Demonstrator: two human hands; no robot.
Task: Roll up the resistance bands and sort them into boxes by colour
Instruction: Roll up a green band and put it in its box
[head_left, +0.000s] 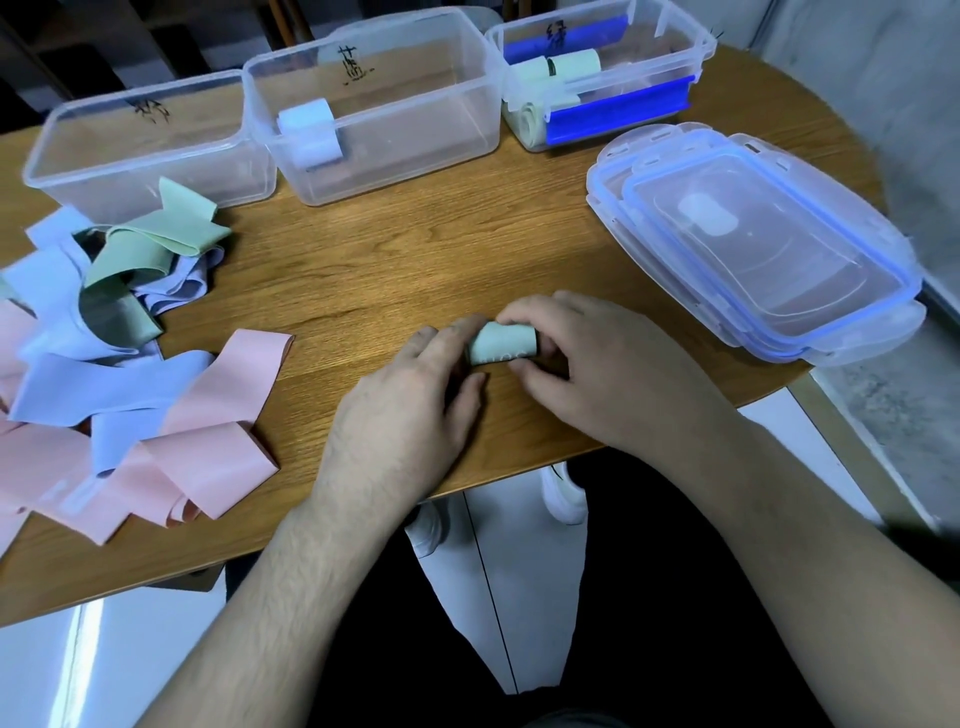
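Observation:
A rolled green band (501, 343) lies on the wooden table (363, 270) near its front edge. My left hand (415, 395) grips its left end and my right hand (587, 364) curls over its right end and top. A loose heap of pink (208, 457), blue (104, 395) and green bands (156, 244) lies at the left. Three clear boxes stand at the back: the left box (140, 140) holds nothing, the middle box (374, 104) holds one rolled blue band (311, 130), the right box (602, 73) holds green rolls (561, 65).
Stacked clear lids with blue seals (753, 244) lie at the right of the table. The right box has blue latches. The table's front edge runs just under my wrists; white shoes and floor show below it.

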